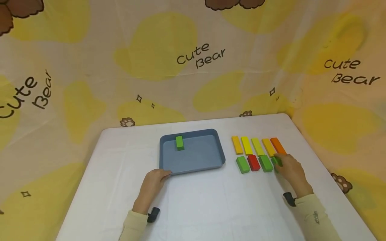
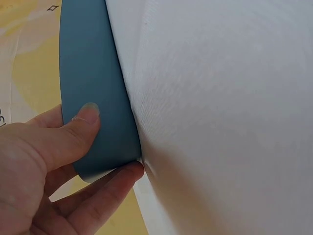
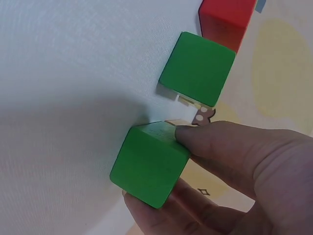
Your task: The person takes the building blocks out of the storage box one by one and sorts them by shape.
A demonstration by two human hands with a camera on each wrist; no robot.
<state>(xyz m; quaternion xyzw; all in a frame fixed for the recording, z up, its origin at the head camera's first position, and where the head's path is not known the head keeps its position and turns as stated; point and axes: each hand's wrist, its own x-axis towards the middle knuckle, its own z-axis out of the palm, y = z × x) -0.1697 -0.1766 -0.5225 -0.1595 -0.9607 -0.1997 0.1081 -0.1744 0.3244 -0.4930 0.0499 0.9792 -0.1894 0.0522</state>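
Note:
A blue-grey tray (image 1: pixel 193 157) lies on the white table with one green block (image 1: pixel 179 143) inside, near its back left. My left hand (image 1: pixel 153 182) grips the tray's front left corner; in the left wrist view the thumb lies on the tray's outer wall (image 2: pixel 95 63) and other fingers reach beneath. At the right, my right hand (image 1: pixel 291 169) pinches a green block (image 3: pixel 149 166) between thumb and fingers, at the right end of the front row. Beside it stand another green block (image 1: pixel 265 163), a red block (image 1: pixel 253 163) and a further green block (image 1: pixel 242 164).
Behind the front row lies a back row of flatter blocks: an amber one (image 1: pixel 237 145), yellow ones, and an orange one (image 1: pixel 278 146) at the right end. A patterned cloth (image 1: pixel 193 67) hangs behind the white table (image 1: pixel 211 207) and along its sides.

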